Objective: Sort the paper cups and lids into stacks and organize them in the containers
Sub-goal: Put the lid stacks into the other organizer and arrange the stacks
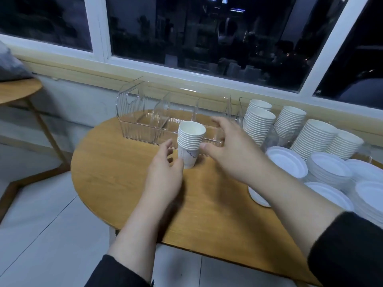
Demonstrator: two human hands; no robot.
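A short stack of white paper cups [191, 139] stands upright on the round wooden table [124, 183], just in front of a clear plastic container [145, 119] with dividers. My left hand [164, 175] is at the stack's base, thumb touching the bottom cup, fingers loosely curved beside it. My right hand [230, 150] hovers to the right of the stack with fingers spread, apart from the cups. Taller cup stacks [259, 125] lean at the right, and white lids [288, 160] lie in piles in front of them.
A second clear container [241, 108] stands behind the cup stacks. One lid [258, 197] lies partly under my right forearm. A small wooden side table [18, 90] is at the far left. A window sill and dark window run behind the table.
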